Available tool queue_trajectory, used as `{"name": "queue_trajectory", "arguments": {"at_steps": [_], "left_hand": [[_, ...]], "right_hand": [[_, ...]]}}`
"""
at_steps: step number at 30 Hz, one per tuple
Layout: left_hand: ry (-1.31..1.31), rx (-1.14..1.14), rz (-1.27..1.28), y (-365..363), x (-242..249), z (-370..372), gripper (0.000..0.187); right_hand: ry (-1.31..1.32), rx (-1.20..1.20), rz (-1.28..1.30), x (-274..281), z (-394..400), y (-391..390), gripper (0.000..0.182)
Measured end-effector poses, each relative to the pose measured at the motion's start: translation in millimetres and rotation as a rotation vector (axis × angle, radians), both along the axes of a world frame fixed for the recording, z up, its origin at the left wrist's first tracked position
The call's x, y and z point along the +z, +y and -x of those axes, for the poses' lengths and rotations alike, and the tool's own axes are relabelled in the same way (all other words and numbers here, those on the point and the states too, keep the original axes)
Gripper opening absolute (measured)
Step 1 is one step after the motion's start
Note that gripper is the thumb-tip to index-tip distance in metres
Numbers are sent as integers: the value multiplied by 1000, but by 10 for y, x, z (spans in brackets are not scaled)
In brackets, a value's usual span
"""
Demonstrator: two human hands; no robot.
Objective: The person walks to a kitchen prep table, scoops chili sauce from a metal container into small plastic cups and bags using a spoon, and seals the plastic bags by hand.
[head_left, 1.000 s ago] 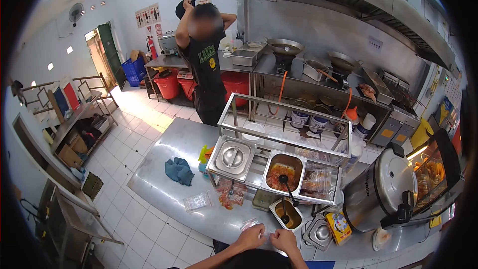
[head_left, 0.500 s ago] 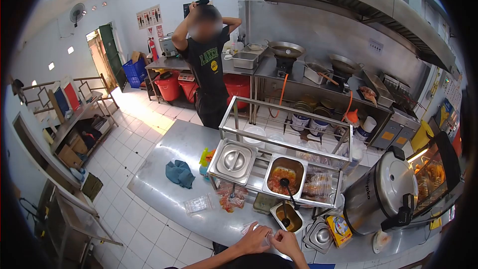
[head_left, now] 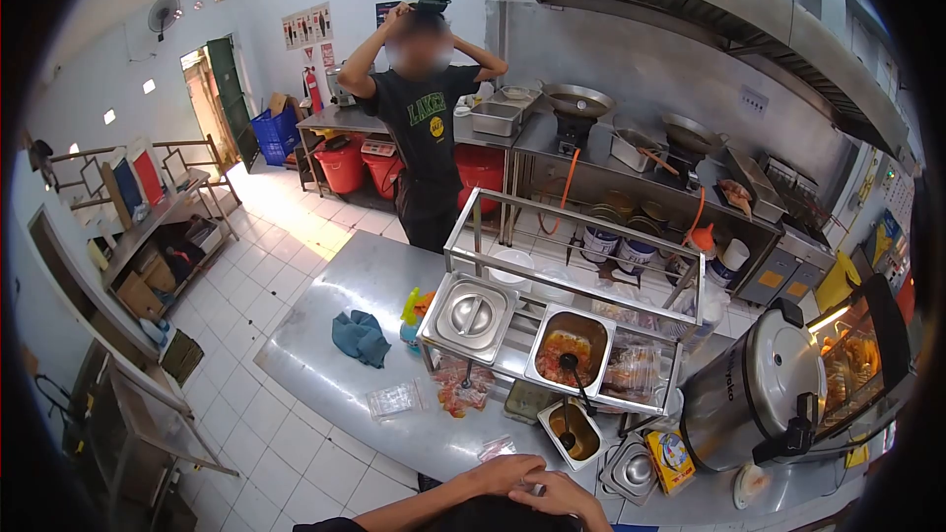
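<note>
**A:** What fills the scene in this commercial kitchen?

**B:** A long steel counter (head_left: 325, 355) runs across the middle, with a wire-framed steel rack (head_left: 572, 276) standing on it. At the right end sits a large silver rice cooker (head_left: 759, 389), lid down. Behind, a cooking line under an extraction hood (head_left: 709, 0) carries woks (head_left: 576, 99) on burners.

**A:** And the figure at the back?

**B:** A co-worker in a black T-shirt (head_left: 426, 128) stands beyond the counter, both arms raised, hands at the head. Red bins (head_left: 345, 166) sit under the table behind.

**A:** What lies in the rack?

**B:** A lidded steel pan (head_left: 471, 311) on the left and, beside it, an open pan of red sauce (head_left: 570, 347) with a ladle in it. Below, on the counter, a smaller pan of brown sauce (head_left: 572, 431) holds a second ladle.

**A:** The wearer's own hands?

**B:** Both are at the counter's near edge, bottom centre, touching each other. The left hand (head_left: 498, 475) rests curled; the right hand (head_left: 557, 493) lies against it, fingers bent. Whether either has hold of anything cannot be told from this angle.

**A:** Closest things?

**B:** A small clear plastic bag (head_left: 496, 449) lies on the counter just beyond the left hand, apart from it. A larger clear packet (head_left: 394, 399) lies further left, and a blue cloth (head_left: 361, 337) is bunched near the counter's far-left part. A yellow carton (head_left: 673, 455) stands near the cooker's base.
</note>
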State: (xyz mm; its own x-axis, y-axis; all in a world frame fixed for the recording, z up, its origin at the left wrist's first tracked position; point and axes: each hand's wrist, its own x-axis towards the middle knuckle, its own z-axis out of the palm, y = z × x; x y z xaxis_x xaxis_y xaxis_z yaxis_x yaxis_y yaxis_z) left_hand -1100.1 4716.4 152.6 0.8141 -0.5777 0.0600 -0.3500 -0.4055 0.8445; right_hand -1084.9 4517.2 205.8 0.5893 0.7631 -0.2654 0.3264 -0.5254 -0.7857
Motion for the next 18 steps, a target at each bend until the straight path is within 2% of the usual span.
{"name": "queue_trajectory", "arguments": {"at_steps": [4,7,10,13,18], "left_hand": [[-48,-2,-52,-16,-122,1,38],[-93,-17,-68,-35,-167,-34,38],[-175,-46,-111,-31,-159,-78,39],[-184,-63,-115,-46,-194,-86,41],[-247,-83,-60,-79,-262,-95,43]], "right_hand": [[-19,12,34,-28,-19,-33,66],[-42,-4,156,-87,-26,11,71],[-18,-6,139,-53,-1,31,76],[-52,5,146,-24,8,-17,76],[47,62,250,258,-4,-8,66]]}}
